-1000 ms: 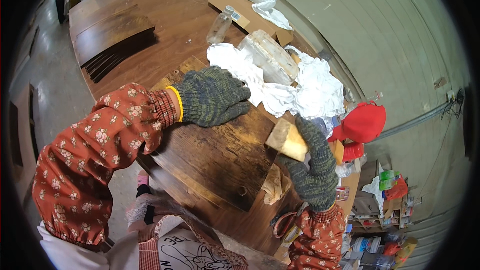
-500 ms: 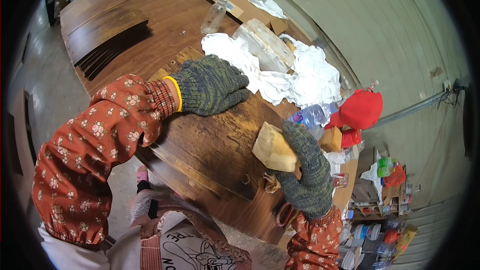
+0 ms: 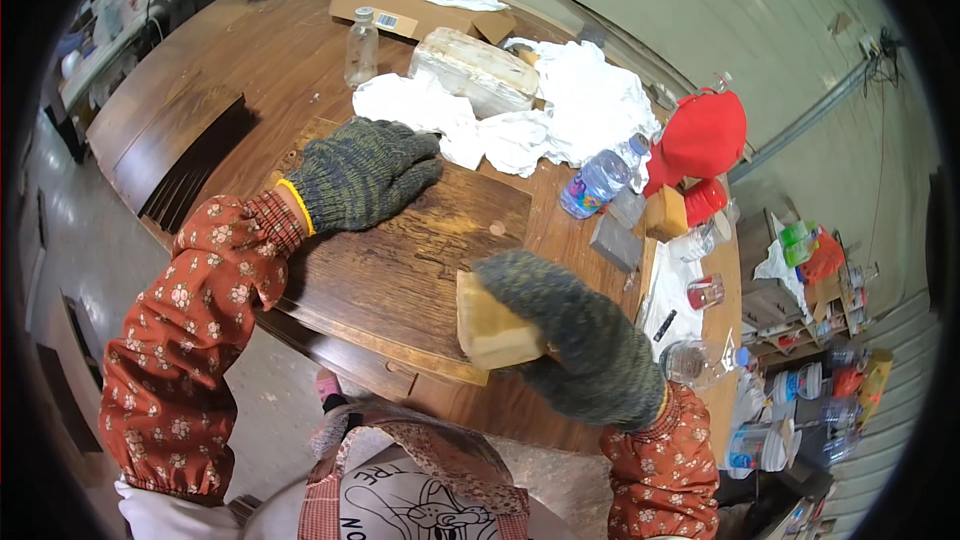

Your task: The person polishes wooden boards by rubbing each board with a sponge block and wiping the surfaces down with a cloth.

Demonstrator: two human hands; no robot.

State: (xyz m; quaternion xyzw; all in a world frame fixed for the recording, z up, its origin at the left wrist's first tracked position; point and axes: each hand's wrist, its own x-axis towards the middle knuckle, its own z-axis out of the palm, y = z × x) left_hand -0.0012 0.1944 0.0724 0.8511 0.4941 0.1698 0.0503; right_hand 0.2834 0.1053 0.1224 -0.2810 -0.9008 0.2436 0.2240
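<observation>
A dark-stained wooden panel (image 3: 400,275) with black streaks and a pale round spot lies on the wooden table in front of me. My left hand (image 3: 365,175), in a dark green knit glove with yellow trim, rests flat on the panel's far left part, fingers stretched out. In the same kind of glove, my right hand (image 3: 585,340) grips a worn yellowish sponge-like block (image 3: 492,325) at the panel's near right corner. The block's underside is hidden, so I cannot tell how firmly it touches the wood.
Stacked dark panels (image 3: 180,145) sit at the left. Beyond my hands are white cloths (image 3: 590,105), a wrapped block (image 3: 475,70), a glass bottle (image 3: 362,48) and cardboard (image 3: 400,15). Rightward stand a plastic bottle (image 3: 597,180), a grey block (image 3: 617,242) and a red cap (image 3: 700,135).
My right hand has moved left with the yellowish block, to the panel's near edge. My left hand stays on the panel. The whole view has shifted, showing more of the table's right side.
</observation>
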